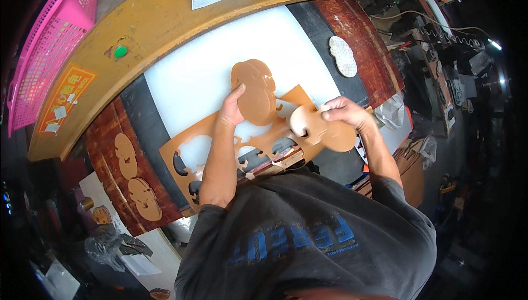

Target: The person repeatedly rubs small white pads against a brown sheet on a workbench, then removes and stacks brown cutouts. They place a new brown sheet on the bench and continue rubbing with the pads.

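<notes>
"So, the stack of flat, lobed tan cut-outs?"
"Just off centre, twelve o'clock. Left hand pinches it, thumb on top, other fingers hidden."
"Right hand?"
"Between two and three, pinching a double-lobed tan piece."
"Around them?"
"Perforated tan sheet, nine; white rectangular board, eleven."

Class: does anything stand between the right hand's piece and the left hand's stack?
Nothing visible blocks it: between the piece in the right hand and the stack in the left hand, only the sheet corner shows, seemingly lower.
</notes>
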Motion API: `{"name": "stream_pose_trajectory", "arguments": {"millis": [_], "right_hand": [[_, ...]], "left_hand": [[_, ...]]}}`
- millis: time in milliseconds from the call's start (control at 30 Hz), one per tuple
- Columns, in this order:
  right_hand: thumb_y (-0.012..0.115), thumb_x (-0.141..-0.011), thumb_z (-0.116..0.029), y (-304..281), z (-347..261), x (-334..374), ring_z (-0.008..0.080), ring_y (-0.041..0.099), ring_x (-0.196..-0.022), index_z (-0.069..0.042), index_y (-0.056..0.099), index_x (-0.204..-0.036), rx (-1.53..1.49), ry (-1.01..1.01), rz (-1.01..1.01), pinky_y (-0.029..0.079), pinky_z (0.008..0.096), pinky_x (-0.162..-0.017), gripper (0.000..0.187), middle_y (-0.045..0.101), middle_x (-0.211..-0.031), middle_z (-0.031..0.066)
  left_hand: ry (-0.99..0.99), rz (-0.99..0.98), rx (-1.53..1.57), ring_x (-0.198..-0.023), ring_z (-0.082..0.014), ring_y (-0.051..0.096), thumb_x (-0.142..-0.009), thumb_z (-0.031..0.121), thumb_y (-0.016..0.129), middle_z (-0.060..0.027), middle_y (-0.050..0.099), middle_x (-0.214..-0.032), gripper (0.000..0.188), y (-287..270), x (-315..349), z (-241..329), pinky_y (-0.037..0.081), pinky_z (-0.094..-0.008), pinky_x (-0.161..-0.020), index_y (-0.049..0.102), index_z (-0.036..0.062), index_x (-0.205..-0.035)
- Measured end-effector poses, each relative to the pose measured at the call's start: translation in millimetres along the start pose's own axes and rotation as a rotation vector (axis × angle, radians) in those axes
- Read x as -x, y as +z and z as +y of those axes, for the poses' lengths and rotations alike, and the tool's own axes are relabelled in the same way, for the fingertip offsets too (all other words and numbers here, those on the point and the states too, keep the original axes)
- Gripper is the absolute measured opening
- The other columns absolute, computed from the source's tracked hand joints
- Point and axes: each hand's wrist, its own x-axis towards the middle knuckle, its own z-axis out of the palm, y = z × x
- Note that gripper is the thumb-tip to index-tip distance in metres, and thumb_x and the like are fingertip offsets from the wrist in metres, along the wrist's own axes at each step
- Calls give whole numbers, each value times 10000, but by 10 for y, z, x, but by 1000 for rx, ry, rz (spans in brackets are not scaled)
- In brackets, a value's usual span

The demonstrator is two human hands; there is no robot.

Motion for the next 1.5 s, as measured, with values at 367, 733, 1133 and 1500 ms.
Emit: {"name": "stream_pose_trajectory", "arguments": {"millis": [367, 733, 1133, 1500], "right_hand": [[758, -991, -222, 522, -160, 99, 144, 699, -912, 1, 720, -1252, 43, -344, 545, 577, 324, -852, 345, 759, -1013, 53], [697, -1053, -346, 698, 261, -575, 187, 612, -1233, 27, 547, -1464, -303, -366, 457, 521, 355, -1042, 575, 648, -1368, 154], [623, -1071, -430, -776, 62, -903, 138, 636, -1069, -16, 495, -1512, -616, -785, 293, 532, 314, -925, 619, 683, -1151, 52], [641, -1063, -261, -830, 39, -1499, 109, 640, -1015, 18, 758, -1178, -207, -664, 472, 499, 271, -937, 324, 740, -1059, 38]], "left_hand": [[85, -104, -66, -1443, -331, 530, -1105, 637, 394, -192, 517, -1581, 796, 697, 106, -260, 467, -489, -1190, 380, 20, -1608], [230, 303, -674, -1153, -173, 685, -989, 109, 738, -94, 715, -1281, 433, 1767, 148, -1081, 572, -337, -970, 629, 18, -1398], [-45, 345, -2156, -1009, -309, 760, -921, 122, 686, -190, 784, -1064, 392, 2588, -690, -721, 576, -424, -947, 687, 21, -1300], [68, 337, -2339, -1132, -373, 713, -889, 208, 734, -230, 748, -1180, 481, 2347, -1154, -426, 542, -456, -1025, 670, 50, -1338]]}}
